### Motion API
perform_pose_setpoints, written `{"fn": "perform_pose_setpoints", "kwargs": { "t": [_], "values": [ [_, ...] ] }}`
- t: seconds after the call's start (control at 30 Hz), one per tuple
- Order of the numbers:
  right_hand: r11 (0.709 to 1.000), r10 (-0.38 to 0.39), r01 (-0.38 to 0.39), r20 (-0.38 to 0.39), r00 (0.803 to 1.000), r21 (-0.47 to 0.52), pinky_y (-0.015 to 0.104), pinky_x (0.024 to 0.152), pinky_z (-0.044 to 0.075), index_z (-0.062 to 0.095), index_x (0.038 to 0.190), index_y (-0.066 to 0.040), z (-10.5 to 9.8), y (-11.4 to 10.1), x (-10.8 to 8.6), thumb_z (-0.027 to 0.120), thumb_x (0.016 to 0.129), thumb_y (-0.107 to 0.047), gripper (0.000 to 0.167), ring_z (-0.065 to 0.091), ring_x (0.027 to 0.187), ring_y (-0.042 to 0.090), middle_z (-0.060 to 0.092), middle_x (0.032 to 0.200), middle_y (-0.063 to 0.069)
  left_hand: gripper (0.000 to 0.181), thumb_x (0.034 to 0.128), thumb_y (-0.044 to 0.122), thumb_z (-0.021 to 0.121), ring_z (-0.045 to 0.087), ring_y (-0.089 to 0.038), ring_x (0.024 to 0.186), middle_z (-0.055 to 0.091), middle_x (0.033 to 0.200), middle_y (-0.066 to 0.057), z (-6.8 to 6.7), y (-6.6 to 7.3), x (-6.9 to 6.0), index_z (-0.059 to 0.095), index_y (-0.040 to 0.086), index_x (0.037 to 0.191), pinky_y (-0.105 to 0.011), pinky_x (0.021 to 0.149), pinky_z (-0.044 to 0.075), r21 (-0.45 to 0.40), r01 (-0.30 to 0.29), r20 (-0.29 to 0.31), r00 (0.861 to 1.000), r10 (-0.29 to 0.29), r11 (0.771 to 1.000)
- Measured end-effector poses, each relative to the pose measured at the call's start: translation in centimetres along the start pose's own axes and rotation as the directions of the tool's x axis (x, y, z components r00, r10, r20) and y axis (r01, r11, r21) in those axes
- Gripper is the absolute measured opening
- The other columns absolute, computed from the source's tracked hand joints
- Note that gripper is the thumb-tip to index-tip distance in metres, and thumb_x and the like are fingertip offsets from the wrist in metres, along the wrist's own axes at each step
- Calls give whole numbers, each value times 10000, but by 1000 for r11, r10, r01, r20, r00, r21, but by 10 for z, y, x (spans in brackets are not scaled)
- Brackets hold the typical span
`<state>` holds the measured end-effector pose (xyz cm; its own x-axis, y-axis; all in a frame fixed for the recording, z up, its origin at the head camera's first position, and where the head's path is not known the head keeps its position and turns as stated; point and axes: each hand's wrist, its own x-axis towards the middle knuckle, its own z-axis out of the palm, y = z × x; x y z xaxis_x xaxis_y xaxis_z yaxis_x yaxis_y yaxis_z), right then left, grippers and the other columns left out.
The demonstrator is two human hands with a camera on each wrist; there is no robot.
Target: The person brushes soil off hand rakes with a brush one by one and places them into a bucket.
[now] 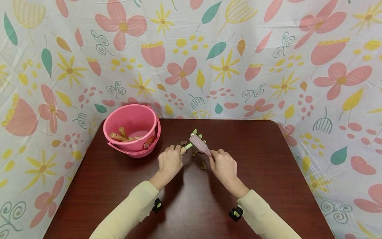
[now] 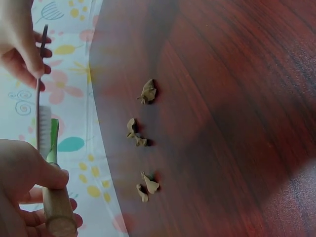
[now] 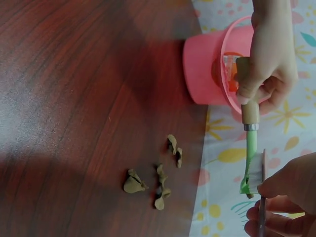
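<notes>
In the head view my left hand [image 1: 170, 161] grips the wooden handle of a small green hand rake [image 1: 189, 145], its prongs pointing away and to the right. My right hand [image 1: 224, 165] holds a pink brush [image 1: 199, 144] by its handle, crossing over the rake's head. The right wrist view shows the brush's white bristles [image 3: 256, 170] against the green metal. Both tools are raised above the table. Beneath them lie several crumpled brown pieces [image 2: 148, 91], like dry leaves or clods; I cannot tell which.
At the table's back left stands a pink bucket [image 1: 137, 116] with its handle lowered. Wooden handles [image 1: 117, 137] of other tools show inside it. The dark brown table [image 1: 262, 186] ends at a flower-patterned cloth [image 1: 209, 96] behind and at both sides.
</notes>
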<state>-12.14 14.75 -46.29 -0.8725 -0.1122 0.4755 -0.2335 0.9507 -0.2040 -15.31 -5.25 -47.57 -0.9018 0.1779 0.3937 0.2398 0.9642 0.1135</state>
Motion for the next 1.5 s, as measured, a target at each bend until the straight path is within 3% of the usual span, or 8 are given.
{"fn": "perform_pose_setpoints", "kwargs": {
  "t": [0.5, 0.97, 1.13, 1.3, 1.5],
  "values": [
    [999, 23, -23, 17, 1000, 40, 415, 443, 466, 713, 963, -112, 1, 9, -11, 715, 754, -145, 212, 622, 651, 273, 653, 811, 78, 249, 685, 220, 753, 574, -254, 626, 550, 698, -59, 6, -4, 3, 580, 104, 822, -369, 448, 434, -14, 22, 23, 1000, -21, 1000],
    [998, 23, -20, -39, 999, 63, 414, 448, 467, 709, 976, -112, 3, 3, 7, 712, 764, -144, 215, 614, 646, 262, 655, 827, 74, 276, 702, 256, 755, 576, -224, 642, 551, 718, -42, 3, 5, -3, 578, 122, 865, -359, 469, 448, -11, -14, 63, 998, 14, 1000],
    [998, 33, -31, -35, 999, 50, 420, 449, 462, 706, 965, -114, 5, -1, 14, 713, 768, -155, 202, 602, 637, 263, 651, 818, 77, 275, 688, 257, 761, 568, -219, 632, 547, 707, -37, 5, 9, -6, 575, 128, 843, -347, 462, 441, -6, -40, 39, 998, 41, 999],
    [999, 43, -42, -16, 999, 18, 427, 454, 464, 704, 948, -106, 5, -5, 17, 724, 759, -157, 197, 595, 628, 267, 649, 809, 86, 275, 656, 227, 778, 560, -222, 608, 545, 690, -41, 6, 11, -7, 580, 122, 815, -340, 453, 427, -7, -73, -23, 997, 73, 997],
    [999, 48, -48, 8, 999, -13, 424, 443, 455, 707, 906, -81, 6, -7, 16, 708, 761, -155, 163, 581, 598, 268, 632, 768, 95, 272, 640, 230, 777, 547, -217, 584, 537, 670, -37, 5, 9, -4, 587, 118, 801, -325, 459, 409, 59, -107, -85, 990, 112, 992]
  ]
}}
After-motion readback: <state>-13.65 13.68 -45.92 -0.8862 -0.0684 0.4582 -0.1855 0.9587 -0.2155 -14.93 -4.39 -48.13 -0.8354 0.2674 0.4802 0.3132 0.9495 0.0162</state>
